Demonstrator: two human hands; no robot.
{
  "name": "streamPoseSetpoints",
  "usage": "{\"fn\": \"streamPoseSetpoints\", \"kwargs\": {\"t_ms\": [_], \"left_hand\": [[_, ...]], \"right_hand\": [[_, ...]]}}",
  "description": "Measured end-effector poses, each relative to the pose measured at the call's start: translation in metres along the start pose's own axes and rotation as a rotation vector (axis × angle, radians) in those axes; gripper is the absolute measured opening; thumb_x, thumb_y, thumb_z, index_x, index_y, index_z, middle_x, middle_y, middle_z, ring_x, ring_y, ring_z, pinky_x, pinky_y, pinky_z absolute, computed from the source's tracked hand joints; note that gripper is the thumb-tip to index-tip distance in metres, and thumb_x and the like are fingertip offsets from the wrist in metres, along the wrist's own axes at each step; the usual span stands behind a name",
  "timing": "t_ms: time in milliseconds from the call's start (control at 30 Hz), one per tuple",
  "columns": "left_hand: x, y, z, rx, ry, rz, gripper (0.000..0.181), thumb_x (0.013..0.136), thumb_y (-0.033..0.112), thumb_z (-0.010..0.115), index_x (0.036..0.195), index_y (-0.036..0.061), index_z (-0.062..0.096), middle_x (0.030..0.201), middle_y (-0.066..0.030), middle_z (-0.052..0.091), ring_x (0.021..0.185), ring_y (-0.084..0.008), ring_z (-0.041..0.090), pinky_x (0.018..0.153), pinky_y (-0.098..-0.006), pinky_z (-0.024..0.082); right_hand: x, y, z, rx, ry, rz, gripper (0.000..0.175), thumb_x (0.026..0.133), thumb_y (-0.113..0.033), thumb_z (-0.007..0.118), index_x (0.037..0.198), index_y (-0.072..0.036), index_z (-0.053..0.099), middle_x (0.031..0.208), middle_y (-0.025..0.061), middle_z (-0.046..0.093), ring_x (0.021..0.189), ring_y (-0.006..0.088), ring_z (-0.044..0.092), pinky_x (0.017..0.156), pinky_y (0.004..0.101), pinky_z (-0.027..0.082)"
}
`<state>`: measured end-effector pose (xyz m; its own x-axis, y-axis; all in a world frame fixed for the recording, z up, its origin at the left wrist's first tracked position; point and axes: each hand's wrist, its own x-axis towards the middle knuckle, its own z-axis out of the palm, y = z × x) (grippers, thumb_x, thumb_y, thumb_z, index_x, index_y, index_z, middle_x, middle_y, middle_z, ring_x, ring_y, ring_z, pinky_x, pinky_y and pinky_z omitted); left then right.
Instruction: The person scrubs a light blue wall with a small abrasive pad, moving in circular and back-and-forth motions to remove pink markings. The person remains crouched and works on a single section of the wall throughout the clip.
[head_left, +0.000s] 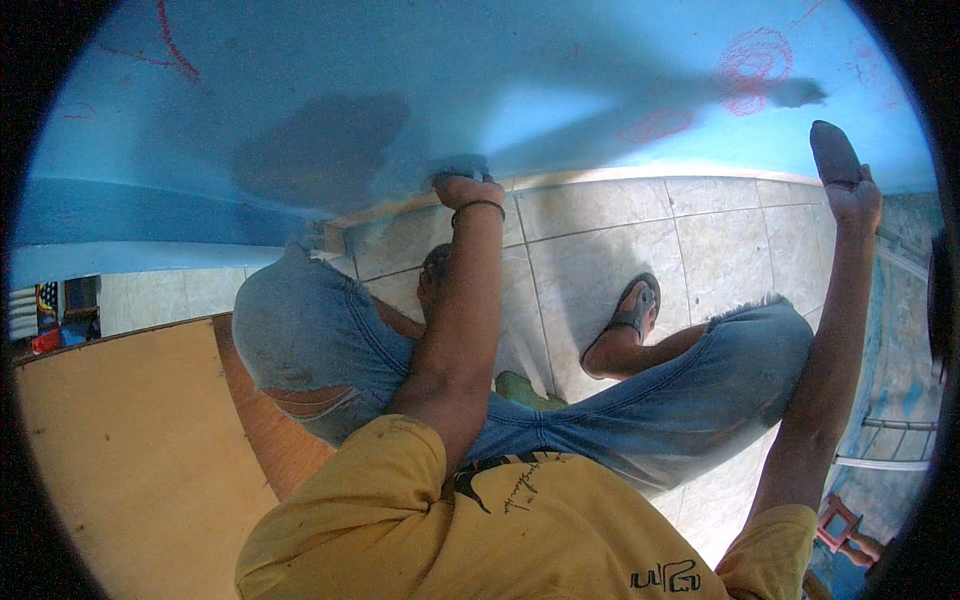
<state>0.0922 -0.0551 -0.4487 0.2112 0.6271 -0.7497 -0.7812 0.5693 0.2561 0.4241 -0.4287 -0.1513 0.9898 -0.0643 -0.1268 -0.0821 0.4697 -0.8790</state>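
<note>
My left hand (469, 191), with a dark band round its wrist, is up against the blue wall (540, 112) just above the floor line. A small dark patch with a pale spot shows at its fingers; whether it is an object or shadow I cannot tell. My right hand (855, 199) is raised at the far right. It holds a dark, flat piece with a rounded end (834, 150), close to the wall. Red scribbles (754, 71) mark the wall, and shadows of the arms fall across it.
Sandalled feet (637, 315) stand on the pale floor tiles (600, 225) between bent knees in jeans. A tan wooden board (142, 450) lies at the left, with colourful items (46, 315) beyond it. A red stool-like thing (838, 521) is at the lower right. Something green (521, 388) lies below.
</note>
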Motion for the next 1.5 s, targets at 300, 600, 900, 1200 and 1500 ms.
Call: {"fn": "streamPoseSetpoints", "kwargs": {"t_ms": [300, 600, 900, 1200, 1500], "left_hand": [[0.005, -0.009, -0.008, 0.046, -0.050, -0.080, 0.048, 0.104, 0.054, 0.039, 0.132, 0.0205, 0.060, 0.125, -0.0005, 0.063, 0.121, -0.0195, 0.055, 0.118, -0.0562, 0.025], [0.021, -0.029, -0.017, 0.073, -0.056, -0.124, 0.062, 0.101, 0.065, 0.039, 0.140, 0.0189, 0.056, 0.137, -0.0029, 0.056, 0.132, -0.0230, 0.047, 0.124, -0.0615, 0.011], [0.037, -0.041, -0.028, -0.068, 0.027, -0.286, 0.065, 0.101, 0.061, 0.036, 0.128, 0.0090, 0.063, 0.122, -0.0135, 0.066, 0.122, -0.0354, 0.056, 0.124, -0.0652, 0.007], [0.034, -0.063, -0.029, -0.181, -0.116, -0.449, 0.075, 0.098, 0.060, 0.045, 0.146, 0.0020, 0.048, 0.153, -0.0213, 0.046, 0.145, -0.0395, 0.040, 0.123, -0.0609, 0.020], [0.024, -0.096, -0.027, -0.156, -0.275, -0.488, 0.088, 0.099, 0.071, 0.035, 0.157, 0.0040, 0.034, 0.165, -0.0193, 0.029, 0.153, -0.0383, 0.025, 0.125, -0.0638, 0.013]], "right_hand": [[-0.012, 0.000, 0.008, -0.015, 0.003, 0.030, 0.048, 0.112, -0.024, 0.033, 0.142, 0.012, 0.047, 0.145, 0.0286, 0.054, 0.136, 0.0415, 0.052, 0.120, 0.0572, 0.034], [0.012, -0.001, -0.002, -0.081, -0.013, -0.011, 0.049, 0.112, -0.025, 0.032, 0.143, 0.011, 0.046, 0.146, 0.0284, 0.054, 0.137, 0.0427, 0.051, 0.120, 0.0587, 0.034], [-0.024, 0.001, 0.021, -0.076, 0.013, -0.009, 0.050, 0.113, -0.022, 0.028, 0.144, 0.012, 0.045, 0.147, 0.0311, 0.051, 0.139, 0.0450, 0.048, 0.121, 0.0603, 0.034], [0.005, 0.007, -0.004, -0.072, -0.068, 0.051, 0.051, 0.113, -0.028, 0.028, 0.144, 0.010, 0.045, 0.146, 0.0283, 0.053, 0.138, 0.0410, 0.050, 0.120, 0.0571, 0.034], [0.010, -0.010, -0.018, -0.116, -0.063, -0.011, 0.048, 0.113, -0.027, 0.030, 0.141, 0.009, 0.046, 0.145, 0.0268, 0.054, 0.133, 0.0406, 0.054, 0.116, 0.0585, 0.037]]}}
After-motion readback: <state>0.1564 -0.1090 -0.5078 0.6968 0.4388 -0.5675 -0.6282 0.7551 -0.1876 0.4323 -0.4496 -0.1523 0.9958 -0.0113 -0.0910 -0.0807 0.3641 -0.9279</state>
